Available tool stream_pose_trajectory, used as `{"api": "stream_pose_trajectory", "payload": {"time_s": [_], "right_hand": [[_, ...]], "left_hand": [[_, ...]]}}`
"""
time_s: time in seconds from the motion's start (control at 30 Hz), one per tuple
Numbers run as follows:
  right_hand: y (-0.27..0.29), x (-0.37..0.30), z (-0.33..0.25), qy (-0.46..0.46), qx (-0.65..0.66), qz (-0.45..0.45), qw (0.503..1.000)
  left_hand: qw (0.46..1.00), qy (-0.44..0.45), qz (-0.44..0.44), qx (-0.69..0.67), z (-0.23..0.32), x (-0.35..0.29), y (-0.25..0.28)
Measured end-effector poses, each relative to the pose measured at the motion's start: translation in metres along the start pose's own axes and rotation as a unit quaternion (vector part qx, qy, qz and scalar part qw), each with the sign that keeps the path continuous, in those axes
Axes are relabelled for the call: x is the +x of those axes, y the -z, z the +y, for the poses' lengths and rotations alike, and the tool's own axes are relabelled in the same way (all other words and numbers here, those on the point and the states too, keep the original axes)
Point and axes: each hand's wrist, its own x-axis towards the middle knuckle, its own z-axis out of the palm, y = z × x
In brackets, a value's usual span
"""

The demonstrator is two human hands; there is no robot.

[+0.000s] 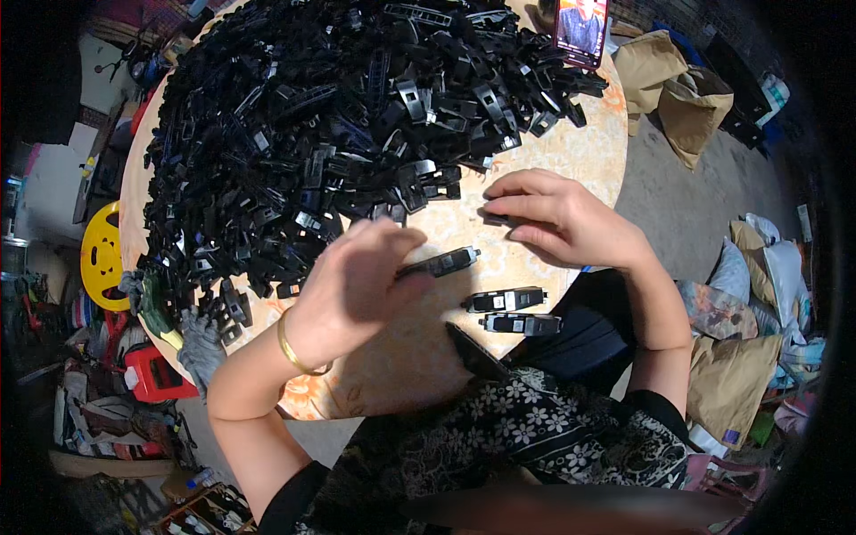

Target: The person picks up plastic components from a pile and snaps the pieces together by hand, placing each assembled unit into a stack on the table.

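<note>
Beyond left hand: black heap bars passage.
Right of left hand: one black piece obstructs.
Below right hand: bare tabletop, then two black pieces.
Under left hand: shadowed, possibly free.

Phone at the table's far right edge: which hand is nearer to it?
Right. The right hand is on the phone's near side, clearly apart from it. The left hand is farther away, nearer the body and well to the phone's left.

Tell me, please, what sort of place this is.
Probably a small, informal workshop: a heap of black clip-like parts covers much of the round table, and brown sacks sit on the floor.
</note>
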Motion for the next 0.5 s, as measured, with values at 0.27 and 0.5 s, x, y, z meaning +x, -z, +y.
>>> {"api": "stream_pose_trajectory", "payload": {"time_s": [0.27, 0.5], "right_hand": [[-0.005, 0.005, -0.009, -0.004, -0.07, 0.0, 0.998], [-0.003, -0.002, -0.031, -0.042, 0.018, -0.01, 0.999]], "left_hand": [[0.997, -0.009, -0.071, -0.012, 0.008, 0.009, -0.025], [0.982, -0.107, 0.003, 0.155, -0.003, 0.012, -0.023]]}}
